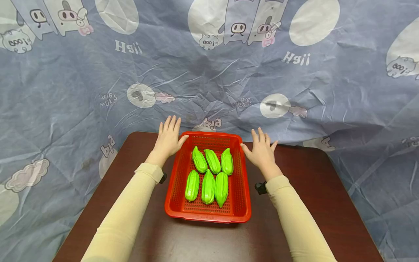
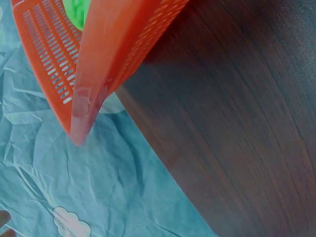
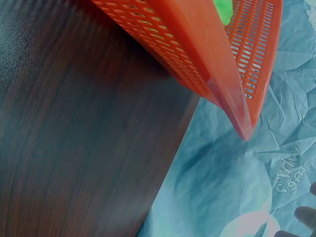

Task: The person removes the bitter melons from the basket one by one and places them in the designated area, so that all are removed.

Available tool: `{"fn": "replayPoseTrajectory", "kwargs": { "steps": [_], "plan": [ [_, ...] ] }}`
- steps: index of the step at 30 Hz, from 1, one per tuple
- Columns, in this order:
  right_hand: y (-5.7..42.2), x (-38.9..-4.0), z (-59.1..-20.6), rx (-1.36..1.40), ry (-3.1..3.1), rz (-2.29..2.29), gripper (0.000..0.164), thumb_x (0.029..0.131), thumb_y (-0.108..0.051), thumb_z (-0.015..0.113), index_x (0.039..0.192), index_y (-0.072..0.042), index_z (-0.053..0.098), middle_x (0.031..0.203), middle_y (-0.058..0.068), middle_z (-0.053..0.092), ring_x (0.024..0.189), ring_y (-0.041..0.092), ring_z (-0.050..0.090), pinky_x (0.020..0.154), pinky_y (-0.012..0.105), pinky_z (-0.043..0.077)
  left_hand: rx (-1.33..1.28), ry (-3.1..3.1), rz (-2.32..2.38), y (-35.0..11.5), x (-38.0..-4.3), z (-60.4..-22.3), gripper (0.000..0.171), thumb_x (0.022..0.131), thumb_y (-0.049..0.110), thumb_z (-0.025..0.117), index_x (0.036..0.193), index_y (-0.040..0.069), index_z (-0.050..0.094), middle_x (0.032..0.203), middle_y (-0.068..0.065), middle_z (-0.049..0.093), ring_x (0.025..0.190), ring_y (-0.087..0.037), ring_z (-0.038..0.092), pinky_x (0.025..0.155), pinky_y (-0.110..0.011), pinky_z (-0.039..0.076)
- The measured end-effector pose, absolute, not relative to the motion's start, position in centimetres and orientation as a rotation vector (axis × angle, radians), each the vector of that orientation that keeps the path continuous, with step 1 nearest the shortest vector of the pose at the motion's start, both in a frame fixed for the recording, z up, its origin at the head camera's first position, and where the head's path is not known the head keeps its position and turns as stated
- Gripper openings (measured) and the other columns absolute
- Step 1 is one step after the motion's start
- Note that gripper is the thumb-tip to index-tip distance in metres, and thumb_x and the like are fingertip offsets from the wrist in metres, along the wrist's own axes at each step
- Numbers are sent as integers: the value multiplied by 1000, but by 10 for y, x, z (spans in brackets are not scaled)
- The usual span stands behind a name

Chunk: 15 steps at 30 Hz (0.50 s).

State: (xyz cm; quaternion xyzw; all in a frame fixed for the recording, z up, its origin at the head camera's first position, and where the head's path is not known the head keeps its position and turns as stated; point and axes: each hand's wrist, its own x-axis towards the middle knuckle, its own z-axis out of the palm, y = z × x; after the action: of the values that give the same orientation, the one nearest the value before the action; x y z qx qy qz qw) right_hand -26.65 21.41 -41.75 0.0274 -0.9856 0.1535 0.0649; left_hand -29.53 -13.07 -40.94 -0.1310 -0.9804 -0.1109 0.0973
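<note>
A red perforated plastic basket (image 1: 208,217) stands on the table between the two hands. In it lie several bright green, ridged, gourd-like vegetables (image 1: 208,187), three in a back row and three in front. My left hand (image 1: 167,141) hovers by the basket's far left corner, fingers straight and thumb spread toward the rim. By the far right rim my right hand (image 1: 262,153) has its fingers spread and holds nothing. Both wrist views show the basket's side close up, with left fingertips (image 2: 4,218) and right fingertips (image 3: 306,216) at the picture edges.
The dark brown wooden table (image 1: 304,203) extends to both sides of the basket. A grey-blue cloth (image 1: 209,72) with cartoon prints hangs behind it and on both sides. A small black device (image 1: 260,188) sits at the right wrist.
</note>
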Motion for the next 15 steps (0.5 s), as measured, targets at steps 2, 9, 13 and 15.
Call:
{"fn": "replayPoseTrajectory", "kwargs": {
  "steps": [2,9,13,15],
  "plan": [
    [214,-266,-417,86,-2977,468,80,98,-52,51,157,-7,21,163,22,12,146,50,13,107,78,1,-387,-2906,-329,-131,-295,-409,76,102,48,44,158,5,17,163,-19,15,152,-36,7,120,-59,8],
    [209,-265,-413,108,-2978,477,80,98,-52,50,158,-7,20,163,21,11,147,49,13,107,78,3,-397,-2912,-338,-133,-295,-411,77,102,49,44,158,5,16,163,-20,15,152,-36,6,120,-59,8],
    [206,-264,-411,125,-2971,485,80,98,-52,50,157,-7,21,163,21,12,147,49,13,107,79,5,-402,-2914,-334,-134,-295,-412,77,102,49,44,158,4,17,163,-20,16,152,-37,7,120,-59,9],
    [204,-264,-410,133,-2970,486,80,98,-52,50,157,-6,21,163,22,13,146,49,13,107,78,6,-405,-2917,-324,-135,-295,-412,77,102,48,45,158,4,17,163,-21,16,152,-36,7,120,-59,10]
  ]
}}
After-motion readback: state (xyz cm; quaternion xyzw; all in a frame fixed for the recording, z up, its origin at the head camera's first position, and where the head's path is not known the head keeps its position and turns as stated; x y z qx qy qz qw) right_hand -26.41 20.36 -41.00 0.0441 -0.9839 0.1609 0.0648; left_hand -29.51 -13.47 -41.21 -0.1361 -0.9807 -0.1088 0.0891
